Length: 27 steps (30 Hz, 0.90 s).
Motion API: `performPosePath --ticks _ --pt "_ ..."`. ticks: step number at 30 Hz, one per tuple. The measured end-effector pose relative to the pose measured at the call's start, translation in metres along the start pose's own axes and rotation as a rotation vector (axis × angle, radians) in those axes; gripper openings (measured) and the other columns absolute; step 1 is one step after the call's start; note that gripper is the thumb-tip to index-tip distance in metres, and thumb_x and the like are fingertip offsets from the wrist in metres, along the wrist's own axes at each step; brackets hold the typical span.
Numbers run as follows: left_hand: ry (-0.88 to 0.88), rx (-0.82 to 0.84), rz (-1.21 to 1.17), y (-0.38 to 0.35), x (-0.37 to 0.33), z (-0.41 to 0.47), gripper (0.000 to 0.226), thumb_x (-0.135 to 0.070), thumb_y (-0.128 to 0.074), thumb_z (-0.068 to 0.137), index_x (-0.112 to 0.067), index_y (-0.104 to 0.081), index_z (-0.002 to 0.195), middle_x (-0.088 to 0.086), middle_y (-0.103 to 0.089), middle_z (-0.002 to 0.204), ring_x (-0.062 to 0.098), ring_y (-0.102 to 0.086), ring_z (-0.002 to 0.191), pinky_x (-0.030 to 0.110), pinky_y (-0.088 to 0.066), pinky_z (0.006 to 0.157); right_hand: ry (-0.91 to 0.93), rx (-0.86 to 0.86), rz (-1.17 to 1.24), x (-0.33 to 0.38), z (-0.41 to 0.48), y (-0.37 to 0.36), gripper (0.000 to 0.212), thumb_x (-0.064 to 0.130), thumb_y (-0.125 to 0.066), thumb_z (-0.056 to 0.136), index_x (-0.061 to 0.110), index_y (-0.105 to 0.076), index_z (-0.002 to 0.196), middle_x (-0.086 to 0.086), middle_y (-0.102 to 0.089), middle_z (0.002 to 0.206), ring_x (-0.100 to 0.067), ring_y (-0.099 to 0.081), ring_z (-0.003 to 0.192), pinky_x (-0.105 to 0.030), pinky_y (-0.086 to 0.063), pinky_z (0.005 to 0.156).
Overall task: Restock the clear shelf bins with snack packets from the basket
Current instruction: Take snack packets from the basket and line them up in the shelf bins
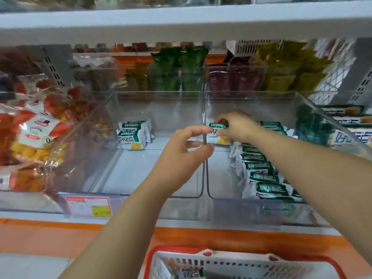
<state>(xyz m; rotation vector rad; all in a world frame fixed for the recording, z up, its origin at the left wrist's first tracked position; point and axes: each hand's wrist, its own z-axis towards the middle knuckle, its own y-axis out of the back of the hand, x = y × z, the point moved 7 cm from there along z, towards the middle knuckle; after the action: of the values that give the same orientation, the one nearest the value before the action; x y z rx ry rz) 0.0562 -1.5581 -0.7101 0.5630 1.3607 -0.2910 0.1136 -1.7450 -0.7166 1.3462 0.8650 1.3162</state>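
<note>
The right hand (235, 125) pinches a snack packet (218, 135) by its top edge, upright at the rear of the right bin (302, 101). The left hand (185, 152) curves toward the packet's left edge; grip cannot be determined. Matching packets (261, 170) lie under the right forearm. The basket (221, 260) sits below both forearms.

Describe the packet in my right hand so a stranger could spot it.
Straight above the red basket is a clear bin. At its back, by the left wall, the right hand pinches one green-and-white packet, apart from the matching row along the bin's right side.
</note>
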Motion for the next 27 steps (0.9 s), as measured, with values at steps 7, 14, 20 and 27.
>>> performPosePath --ticks 7,14,20,27 --pt "0.014 0.031 -0.024 -0.001 0.002 -0.003 0.027 -0.025 -0.064 0.088 -0.046 -0.063 0.105 -0.001 -0.058 0.121 0.007 -0.057 0.106 0.022 -0.043 0.084 0.020 -0.025 0.028 -0.005 0.018 -0.002 0.035 0.025 -0.069 0.084 0.018 -0.060 0.117 -0.002 -0.063 0.120 -0.019 -0.059 0.104 -0.020 -0.036 0.078" --pt "0.004 0.029 -0.039 -0.001 0.001 -0.004 0.028 -0.026 -0.064 0.087 -0.046 -0.063 0.108 -0.004 -0.058 0.123 0.006 -0.057 0.109 0.021 -0.042 0.084 0.151 0.069 -0.101 0.002 0.011 -0.008 0.040 0.015 -0.070 0.083 0.016 -0.058 0.120 -0.005 -0.059 0.121 -0.021 -0.054 0.104 -0.022 -0.034 0.076" --pt "0.002 0.023 -0.042 -0.001 0.002 -0.004 0.028 -0.028 -0.064 0.087 -0.047 -0.063 0.107 -0.004 -0.059 0.122 0.006 -0.057 0.109 0.021 -0.041 0.084 0.091 -0.022 -0.141 -0.012 0.013 -0.006 0.030 0.011 -0.067 0.081 0.018 -0.064 0.110 -0.004 -0.058 0.115 -0.023 -0.056 0.099 -0.027 -0.042 0.076" --pt "-0.029 0.002 -0.003 0.000 0.000 -0.002 0.026 -0.027 -0.062 0.088 -0.046 -0.062 0.107 -0.007 -0.057 0.120 0.001 -0.056 0.105 0.014 -0.042 0.080 0.054 -0.010 -0.222 -0.012 0.006 -0.004 0.032 0.028 -0.068 0.083 0.030 -0.065 0.115 0.001 -0.063 0.118 -0.024 -0.054 0.108 -0.032 -0.041 0.088"
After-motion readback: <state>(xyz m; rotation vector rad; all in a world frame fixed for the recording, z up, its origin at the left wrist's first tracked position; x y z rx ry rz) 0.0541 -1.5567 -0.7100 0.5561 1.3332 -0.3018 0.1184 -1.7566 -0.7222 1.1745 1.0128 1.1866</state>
